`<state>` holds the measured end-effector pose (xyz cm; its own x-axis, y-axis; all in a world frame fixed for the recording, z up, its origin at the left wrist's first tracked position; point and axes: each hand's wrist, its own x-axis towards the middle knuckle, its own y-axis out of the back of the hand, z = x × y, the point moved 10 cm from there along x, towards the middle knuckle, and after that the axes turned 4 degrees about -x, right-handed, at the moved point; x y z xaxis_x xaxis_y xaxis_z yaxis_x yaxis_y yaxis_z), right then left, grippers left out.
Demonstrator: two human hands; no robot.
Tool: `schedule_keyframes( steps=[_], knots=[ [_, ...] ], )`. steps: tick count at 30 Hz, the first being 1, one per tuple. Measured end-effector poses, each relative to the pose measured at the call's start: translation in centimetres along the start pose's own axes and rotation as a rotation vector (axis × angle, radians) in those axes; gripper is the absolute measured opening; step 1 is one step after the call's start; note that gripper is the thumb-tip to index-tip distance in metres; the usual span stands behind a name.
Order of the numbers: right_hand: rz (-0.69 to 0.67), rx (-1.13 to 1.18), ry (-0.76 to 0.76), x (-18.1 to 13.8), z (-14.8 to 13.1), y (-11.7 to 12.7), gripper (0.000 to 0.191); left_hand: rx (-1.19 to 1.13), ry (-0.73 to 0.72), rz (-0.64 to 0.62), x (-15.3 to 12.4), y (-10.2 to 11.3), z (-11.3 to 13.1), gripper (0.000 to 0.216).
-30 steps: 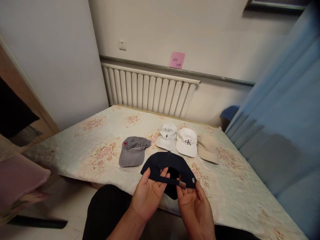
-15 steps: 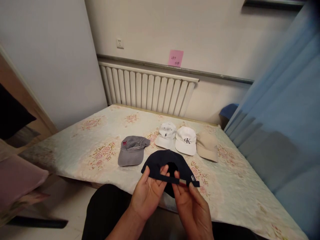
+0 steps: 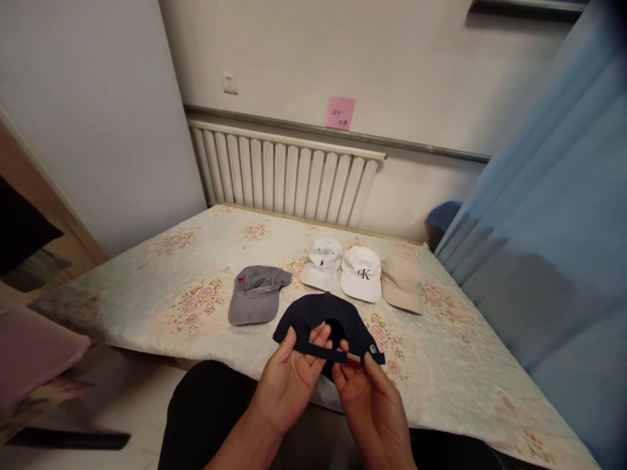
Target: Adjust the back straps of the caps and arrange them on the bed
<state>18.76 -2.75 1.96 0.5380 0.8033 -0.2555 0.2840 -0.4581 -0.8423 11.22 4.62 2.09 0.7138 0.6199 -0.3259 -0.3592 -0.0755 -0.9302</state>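
Note:
A dark navy baseball cap (image 3: 308,313) is held up between both hands, its back opening and strap turned toward me. My left hand (image 3: 291,378) grips the cap's left lower edge with the thumb outside and fingers inside the opening. At the strap's metal buckle (image 3: 353,358), my right hand (image 3: 367,395) pinches the band with thumb and fingertips. Past the navy cap, a grey cap (image 3: 255,303) with a red emblem lies on the left. Right of it sit a white cap (image 3: 321,264) with a small dark logo, a white CK cap (image 3: 361,277) and a beige cap (image 3: 401,287).
The caps lie on a bed with a floral cover (image 3: 161,307). Behind it are a white radiator (image 3: 289,170) and a pink note (image 3: 340,113) on the wall. A blue curtain (image 3: 548,261) hangs at the right. Pink fabric (image 3: 39,352) shows at the left.
My right hand's fingers have shifted slightly at the strap buckle and curled more. The navy cap stays in both hands; the whole view has moved slightly.

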Motion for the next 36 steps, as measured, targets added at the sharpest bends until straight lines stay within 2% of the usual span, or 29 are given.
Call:
schedule_keyframes(
  steps=[15, 20, 27, 30, 36],
  knots=[
    [0.073, 0.048, 0.016, 0.3, 0.0, 0.2, 0.016, -0.007, -0.023, 0.069, -0.4, 0.3, 0.6, 0.026],
    [0.029, 0.01, 0.063, -0.2, -0.4, -0.4, 0.024, 0.0, -0.052, 0.051, -0.4, 0.1, 0.9, 0.026],
    [-0.023, 0.033, 0.02, -0.3, -0.2, -0.6, 0.023, 0.001, -0.048, 0.08, -0.6, 0.5, 1.0, 0.027],
    [-0.002, -0.005, 0.013, -0.1, 0.0, -0.3, 0.022, 0.021, -0.039, 0.02, -0.6, 0.3, 0.8, 0.028],
    [-0.041, -0.004, -0.007, 0.0, 0.5, -0.7, 0.021, 0.134, -0.054, -0.242, -1.4, -1.5, -0.5, 0.023]
  ],
)
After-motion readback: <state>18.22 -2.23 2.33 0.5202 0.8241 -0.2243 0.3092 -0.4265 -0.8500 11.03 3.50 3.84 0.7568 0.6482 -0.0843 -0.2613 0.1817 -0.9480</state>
